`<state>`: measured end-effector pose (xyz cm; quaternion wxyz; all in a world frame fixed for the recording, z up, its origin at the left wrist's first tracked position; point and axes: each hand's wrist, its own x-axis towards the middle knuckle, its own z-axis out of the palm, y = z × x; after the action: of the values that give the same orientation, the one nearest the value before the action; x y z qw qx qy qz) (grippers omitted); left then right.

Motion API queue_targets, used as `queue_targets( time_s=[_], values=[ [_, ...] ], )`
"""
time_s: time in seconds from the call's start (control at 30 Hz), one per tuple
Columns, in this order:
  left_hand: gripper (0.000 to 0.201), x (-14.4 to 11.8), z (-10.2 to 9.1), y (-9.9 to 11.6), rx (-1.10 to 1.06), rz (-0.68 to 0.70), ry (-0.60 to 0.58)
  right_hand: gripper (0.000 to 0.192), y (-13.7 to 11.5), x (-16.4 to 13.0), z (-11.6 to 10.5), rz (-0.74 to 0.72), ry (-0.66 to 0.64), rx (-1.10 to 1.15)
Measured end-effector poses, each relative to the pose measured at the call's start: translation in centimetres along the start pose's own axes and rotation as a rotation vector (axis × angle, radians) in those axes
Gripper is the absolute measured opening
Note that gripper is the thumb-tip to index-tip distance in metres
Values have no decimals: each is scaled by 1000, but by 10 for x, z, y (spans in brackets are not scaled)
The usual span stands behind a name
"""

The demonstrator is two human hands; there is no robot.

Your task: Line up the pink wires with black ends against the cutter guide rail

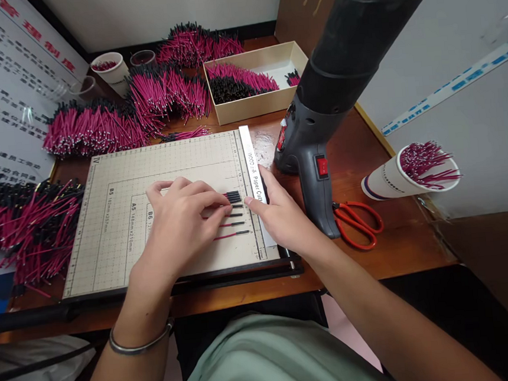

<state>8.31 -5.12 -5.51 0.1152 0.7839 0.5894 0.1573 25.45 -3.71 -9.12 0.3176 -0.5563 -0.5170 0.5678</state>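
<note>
While left hand (pixel 181 220) fingers flat pin red wires (pixel 231 213) on cutter board (pixel 119 226), right hand (pixel 283 214) open; heat gun (pixel 320 131), scissors (pixel 357 223) beside.

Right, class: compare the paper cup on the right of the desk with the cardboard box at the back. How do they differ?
The paper cup is round and lies tipped on its side; the cardboard box is rectangular and sits flat. The cup is white with dark markings; the box is plain tan. The cup holds only pink wires; the box holds pink and black ones, with part of its floor bare. Both are open containers of wires on the wooden desk.
</note>
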Motion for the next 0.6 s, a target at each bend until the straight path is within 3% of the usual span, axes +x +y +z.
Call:
queue_targets(
  time_s=[0.5,0.6],
  values=[
    [15,9,-9,-6,22,-8,-48,75,-3,-2,-1,42,-5,-16],
    [14,15,-9,-8,47,-1,-79,71,-1,1,-2,-31,-26,-7]
  ],
)
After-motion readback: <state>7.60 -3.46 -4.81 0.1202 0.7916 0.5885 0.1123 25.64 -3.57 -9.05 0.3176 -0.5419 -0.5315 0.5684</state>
